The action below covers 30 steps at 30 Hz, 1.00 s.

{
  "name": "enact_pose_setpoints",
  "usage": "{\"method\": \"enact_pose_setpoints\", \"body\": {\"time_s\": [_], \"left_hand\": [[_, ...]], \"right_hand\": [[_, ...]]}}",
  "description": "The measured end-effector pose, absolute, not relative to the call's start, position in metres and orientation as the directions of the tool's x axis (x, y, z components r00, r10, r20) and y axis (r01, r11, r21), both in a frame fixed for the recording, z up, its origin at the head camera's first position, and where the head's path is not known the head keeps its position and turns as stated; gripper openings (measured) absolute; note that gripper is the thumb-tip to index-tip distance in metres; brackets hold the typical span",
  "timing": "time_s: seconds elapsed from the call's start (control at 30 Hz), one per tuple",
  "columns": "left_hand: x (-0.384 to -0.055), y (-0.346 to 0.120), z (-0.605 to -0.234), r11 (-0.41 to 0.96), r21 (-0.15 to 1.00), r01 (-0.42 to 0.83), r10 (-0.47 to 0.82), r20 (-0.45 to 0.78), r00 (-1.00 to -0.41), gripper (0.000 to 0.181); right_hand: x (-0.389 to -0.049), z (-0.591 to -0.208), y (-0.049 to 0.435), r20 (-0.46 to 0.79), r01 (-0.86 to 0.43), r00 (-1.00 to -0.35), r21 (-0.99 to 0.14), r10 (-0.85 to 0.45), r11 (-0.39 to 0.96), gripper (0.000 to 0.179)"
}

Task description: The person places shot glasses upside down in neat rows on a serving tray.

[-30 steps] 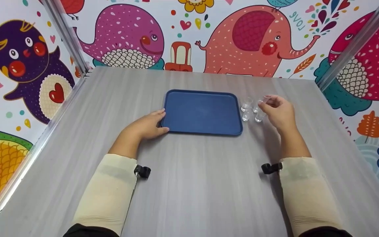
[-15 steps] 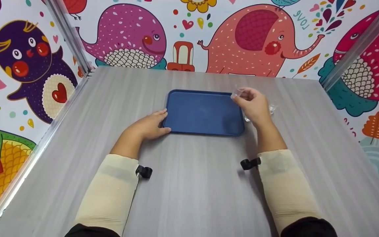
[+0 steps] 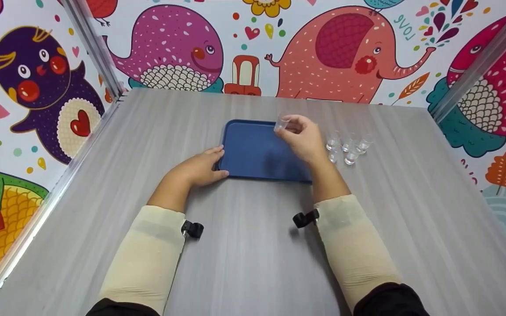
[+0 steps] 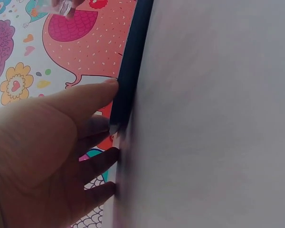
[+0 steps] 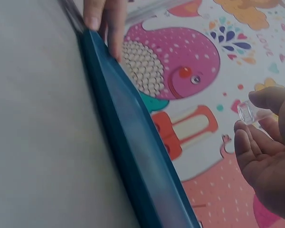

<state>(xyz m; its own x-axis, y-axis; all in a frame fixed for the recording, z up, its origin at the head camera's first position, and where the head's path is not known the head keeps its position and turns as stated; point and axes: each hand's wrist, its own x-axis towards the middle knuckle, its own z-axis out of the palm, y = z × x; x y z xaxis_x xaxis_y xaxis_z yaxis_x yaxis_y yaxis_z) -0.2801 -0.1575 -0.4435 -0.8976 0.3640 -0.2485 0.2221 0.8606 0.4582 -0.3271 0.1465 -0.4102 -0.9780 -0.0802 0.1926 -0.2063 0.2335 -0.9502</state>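
Note:
A blue tray (image 3: 253, 153) lies on the table. My left hand (image 3: 198, 168) rests against its left end, fingertips at the left rim and thumb by the near corner. In the left wrist view the thumb touches the dark tray edge (image 4: 131, 66) and the fingers are spread. My right hand (image 3: 303, 138) pinches a small clear cup (image 3: 281, 123) between thumb and fingers, above the tray's far rim. The right wrist view shows the cup (image 5: 247, 113) tilted on its side to that camera. Several similar clear cups (image 3: 350, 156) stand right of the tray.
The grey wood-grain table (image 3: 244, 245) extends around the tray. Printed cartoon walls (image 3: 182, 44) stand behind and at the sides, with metal posts (image 3: 92, 48) at the corners. A black wrist camera (image 3: 193, 229) sits on each sleeve.
My right hand has lifted one clear cup from the group on the right and carried it left over the tray. The left hand has stayed at the tray's left end.

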Motion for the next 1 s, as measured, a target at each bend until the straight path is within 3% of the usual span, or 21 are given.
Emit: {"method": "enact_pose_setpoints", "body": {"time_s": [0.53,1.0], "left_hand": [[-0.28,-0.156,-0.444,0.864,0.459,0.209,0.351,-0.251,-0.902,0.082],[-0.281,-0.157,-0.444,0.863,0.453,0.223,0.358,-0.237,-0.903,0.082]], "right_hand": [[-0.312,-0.428,0.118,0.143,-0.262,-0.946,-0.868,-0.292,0.423,0.031],[-0.302,-0.439,0.094,0.096,-0.277,-0.923,-0.838,-0.372,0.471,0.038]]}}
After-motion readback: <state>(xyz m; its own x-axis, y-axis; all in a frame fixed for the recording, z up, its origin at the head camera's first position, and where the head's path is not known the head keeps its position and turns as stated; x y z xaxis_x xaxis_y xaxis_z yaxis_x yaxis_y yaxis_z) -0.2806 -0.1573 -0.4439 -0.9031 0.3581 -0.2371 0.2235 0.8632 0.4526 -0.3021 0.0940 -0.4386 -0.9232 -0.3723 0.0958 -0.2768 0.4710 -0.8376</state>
